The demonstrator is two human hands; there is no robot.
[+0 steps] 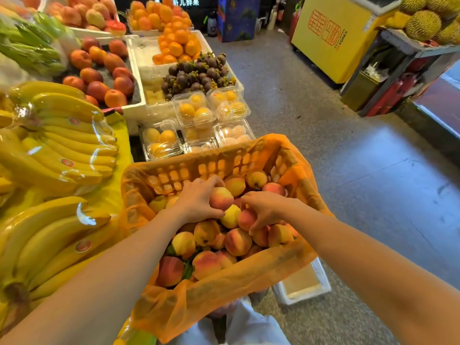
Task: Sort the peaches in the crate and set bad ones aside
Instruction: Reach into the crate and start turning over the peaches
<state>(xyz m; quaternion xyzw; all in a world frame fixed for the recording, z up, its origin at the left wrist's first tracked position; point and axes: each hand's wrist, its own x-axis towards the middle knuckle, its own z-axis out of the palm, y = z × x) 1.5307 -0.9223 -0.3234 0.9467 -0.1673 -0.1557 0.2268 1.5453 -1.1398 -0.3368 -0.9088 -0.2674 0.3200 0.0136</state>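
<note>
An orange plastic crate (211,165) lined with an orange bag stands in front of me, filled with several pink-and-yellow peaches. My left hand (196,197) reaches into the crate and grips a reddish peach (221,198), fingers curled over its top. Just to its right, my right hand (263,207) has its fingers curled round another pink peach (245,218) in the pile. A yellow peach (231,216) lies between the two hands. More peaches (237,241) fill the crate's near half.
Wrapped banana bunches (62,145) lie on a yellow cloth at the left. Clear boxes of yellow fruit (196,113), mangosteens (196,73) and trays of oranges stand beyond the crate. A white foam box (306,292) sits on the floor below right. A yellow freezer (331,36) stands far right.
</note>
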